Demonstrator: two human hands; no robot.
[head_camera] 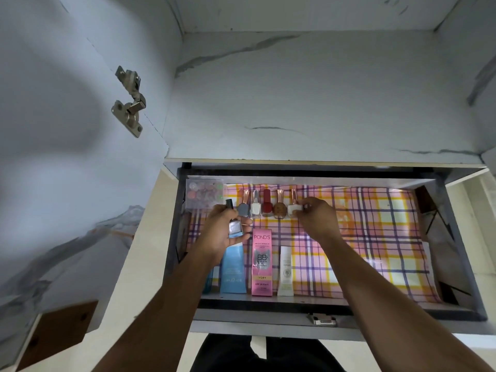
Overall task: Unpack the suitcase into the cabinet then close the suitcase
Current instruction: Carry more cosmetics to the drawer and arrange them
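Observation:
An open cabinet drawer (316, 300) lined with pink plaid paper fills the lower middle. My left hand (224, 232) holds a silver-blue nail polish bottle (235, 228) with a dark cap above the drawer's left part. My right hand (318, 217) pinches a white nail polish bottle (294, 209) at the right end of a row of several bottles (264, 206) standing along the drawer's back. The suitcase is out of view.
A clear box of small round items (204, 196) lies in the back left corner. A blue tube (233, 272), a pink Pond's BB cream carton (262, 261) and a white tube (285, 272) lie near the front. The cabinet door with a metal hinge (130, 100) stands open at left.

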